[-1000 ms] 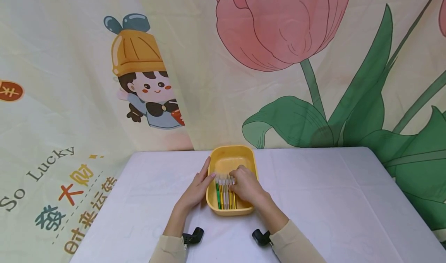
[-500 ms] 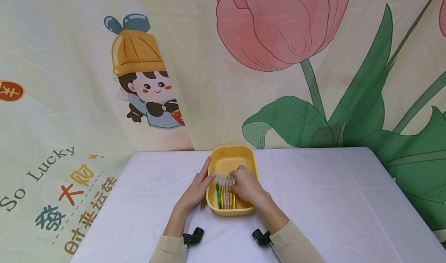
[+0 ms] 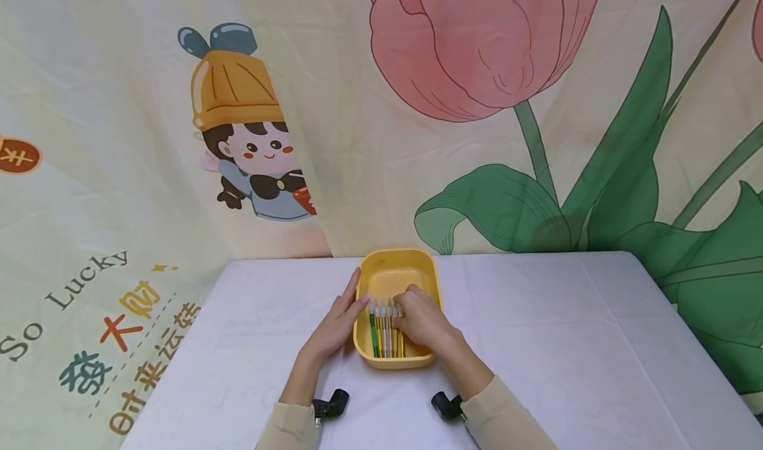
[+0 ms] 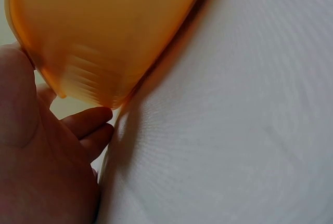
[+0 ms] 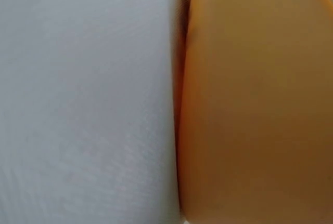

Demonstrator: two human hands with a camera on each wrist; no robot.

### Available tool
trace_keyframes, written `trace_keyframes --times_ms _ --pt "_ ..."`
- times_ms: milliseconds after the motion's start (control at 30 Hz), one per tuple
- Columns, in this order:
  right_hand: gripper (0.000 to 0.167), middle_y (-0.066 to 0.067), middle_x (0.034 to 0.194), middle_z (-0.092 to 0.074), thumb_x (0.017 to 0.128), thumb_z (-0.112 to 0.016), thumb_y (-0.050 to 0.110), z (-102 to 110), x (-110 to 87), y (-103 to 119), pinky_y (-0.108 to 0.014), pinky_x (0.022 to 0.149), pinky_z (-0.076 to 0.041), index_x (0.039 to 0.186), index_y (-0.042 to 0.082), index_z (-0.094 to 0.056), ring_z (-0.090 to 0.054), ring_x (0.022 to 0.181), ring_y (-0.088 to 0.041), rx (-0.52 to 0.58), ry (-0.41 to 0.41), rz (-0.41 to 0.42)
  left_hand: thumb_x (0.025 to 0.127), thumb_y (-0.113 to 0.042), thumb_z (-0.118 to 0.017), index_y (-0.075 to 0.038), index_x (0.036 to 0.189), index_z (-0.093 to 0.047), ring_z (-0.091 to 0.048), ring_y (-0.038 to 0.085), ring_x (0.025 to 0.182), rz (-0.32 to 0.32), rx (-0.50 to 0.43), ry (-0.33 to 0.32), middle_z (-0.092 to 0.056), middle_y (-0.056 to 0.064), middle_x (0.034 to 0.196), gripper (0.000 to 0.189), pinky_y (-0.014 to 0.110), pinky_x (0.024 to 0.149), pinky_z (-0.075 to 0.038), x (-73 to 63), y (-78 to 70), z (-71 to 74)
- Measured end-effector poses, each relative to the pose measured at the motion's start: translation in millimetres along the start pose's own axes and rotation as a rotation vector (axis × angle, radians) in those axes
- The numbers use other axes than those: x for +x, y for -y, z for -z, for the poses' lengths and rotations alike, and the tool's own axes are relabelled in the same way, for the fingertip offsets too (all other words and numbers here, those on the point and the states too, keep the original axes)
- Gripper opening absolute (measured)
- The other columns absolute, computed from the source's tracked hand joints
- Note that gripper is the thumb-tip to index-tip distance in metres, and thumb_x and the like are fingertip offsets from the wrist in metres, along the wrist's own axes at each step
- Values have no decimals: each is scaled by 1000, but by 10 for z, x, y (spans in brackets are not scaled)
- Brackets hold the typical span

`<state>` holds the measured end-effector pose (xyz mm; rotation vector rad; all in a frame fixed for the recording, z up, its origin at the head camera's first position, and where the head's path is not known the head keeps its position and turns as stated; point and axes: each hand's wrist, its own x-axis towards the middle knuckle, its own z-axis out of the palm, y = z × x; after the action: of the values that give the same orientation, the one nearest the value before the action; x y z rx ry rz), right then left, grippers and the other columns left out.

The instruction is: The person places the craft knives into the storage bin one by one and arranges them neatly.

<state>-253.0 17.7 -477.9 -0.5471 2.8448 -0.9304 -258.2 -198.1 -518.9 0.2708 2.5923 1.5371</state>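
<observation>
A yellow plastic tray (image 3: 390, 279) lies on the table, its long sides running away from me. Slim pens (image 3: 386, 338) in green, gold and silver, with clear ends, line up side by side in its near half. My left hand (image 3: 332, 325) grips the tray's left side, thumb over the rim and the other fingers along the outer wall; the left wrist view shows two fingertips (image 4: 99, 125) low by that wall. Reaching over the right rim, my right hand (image 3: 424, 316) has curled fingers at the clear end of the rightmost pen, pinching it. Its fingertips are partly hidden.
A white cloth covers the table (image 3: 572, 344). Behind its far edge hangs a printed curtain (image 3: 357, 138) with a tulip and a cartoon figure. Black wrist cameras (image 3: 331, 403) sit by both beige sleeves. The right wrist view is filled by cloth and the tray's outer wall (image 5: 255, 104).
</observation>
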Motion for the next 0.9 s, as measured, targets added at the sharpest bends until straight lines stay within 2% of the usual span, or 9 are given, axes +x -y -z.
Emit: trace_keyframes --times_ms 367,600,900 --pt "36 -9 103 -63 90 -81 10 6 -11 0 -34 81 -52 123 -2 -74 -53 88 -19 -24 -10 23 110 -49 -43 -43 167 -8 -10 18 163 -5 7 3 -15 -16 173 67 56 130 11 3 -22 -1" --pt "41 -11 111 -66 91 -81 15 -14 -21 11 -34 84 -57 127 -1 -72 -56 90 -18 -14 -3 -15 109 -53 -43 -45 166 -7 -9 18 163 -1 8 7 -14 -17 173 68 56 130 10 -1 -25 0" --pt "44 -12 113 -67 91 -81 17 -13 -24 17 -34 86 -58 130 -2 -70 -57 91 -18 -5 1 -17 109 -52 -43 -45 166 -8 -10 17 163 -14 1 4 -15 -17 173 67 55 131 10 -3 -19 4"
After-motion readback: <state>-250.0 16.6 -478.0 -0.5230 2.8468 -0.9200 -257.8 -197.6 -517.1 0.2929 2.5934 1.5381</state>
